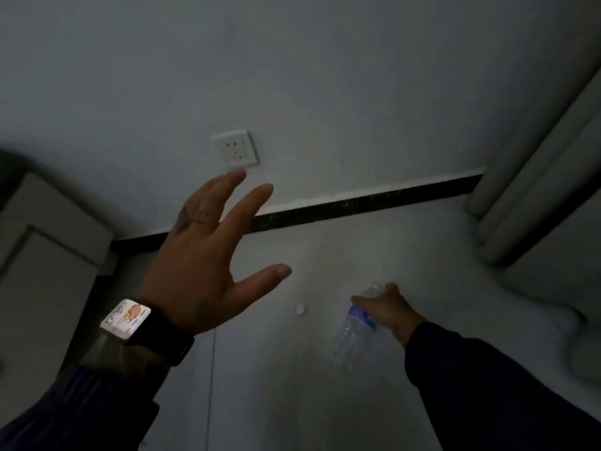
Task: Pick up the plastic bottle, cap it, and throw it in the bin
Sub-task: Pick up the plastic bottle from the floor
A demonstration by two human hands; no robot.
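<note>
A clear plastic bottle (pixel 349 336) with a blue label lies on the pale floor, its neck pointing away from me. My right hand (pixel 388 309) reaches down and wraps around its upper part near the neck. A small white cap (pixel 299 309) rests on the floor a short way left of the bottle, apart from it. My left hand (pixel 208 255) hovers high above the floor with its fingers spread and nothing in it; a lit smartwatch sits on that wrist. No bin is in view.
A white wall with a socket (pixel 234 148) and a dark skirting strip (pixel 357 203) stands ahead. A pale cabinet (pixel 39 255) is at the left. Curtain-like folds (pixel 536 190) hang at the right above a rounded white object (pixel 582 336).
</note>
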